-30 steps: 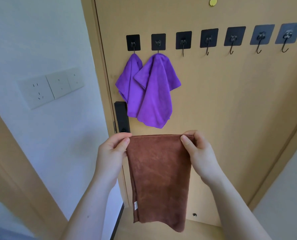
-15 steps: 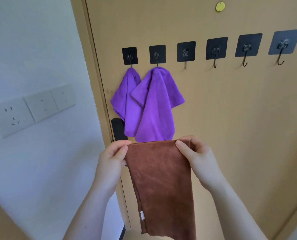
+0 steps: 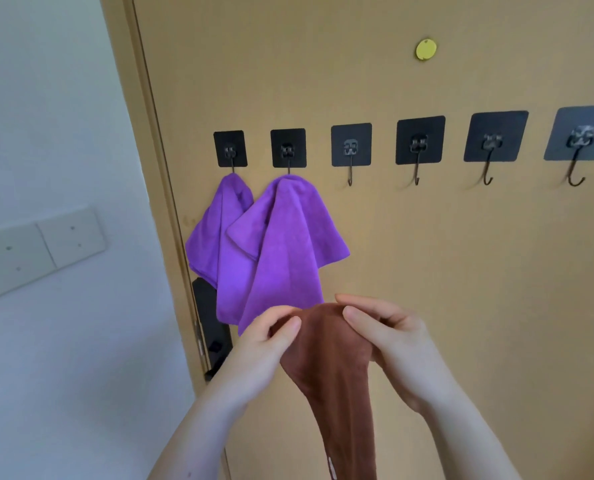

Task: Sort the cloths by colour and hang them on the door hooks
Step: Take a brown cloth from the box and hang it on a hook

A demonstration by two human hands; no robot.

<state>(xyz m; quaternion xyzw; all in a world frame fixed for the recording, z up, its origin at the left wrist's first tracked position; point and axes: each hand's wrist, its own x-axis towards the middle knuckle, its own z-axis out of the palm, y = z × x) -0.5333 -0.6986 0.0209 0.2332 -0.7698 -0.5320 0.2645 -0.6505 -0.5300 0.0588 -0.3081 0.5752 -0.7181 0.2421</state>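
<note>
At the left edge of the frame, white switch plates [image 3: 42, 251] sit on the wall. On the door [image 3: 427, 271], the first purple cloth [image 3: 215, 230] hangs from the first hook [image 3: 230, 148], and the second purple cloth [image 3: 285, 247] hangs from the second hook [image 3: 288, 148], overlapping the first. At lower centre, the left hand [image 3: 264, 344] pinches the bunched top of the brown cloth [image 3: 330, 368]. The right hand [image 3: 389, 337] pinches the same top just beside it, and the cloth hangs down between the forearms. Four more hooks [image 3: 351, 145] run toward the right edge.

One wide-angle view from the person's head looks forward at the door [image 3: 427, 271] from close by. Its hook row [image 3: 351, 144] crosses mid-frame, and a white wall [image 3: 63, 341] fills the left side.
</note>
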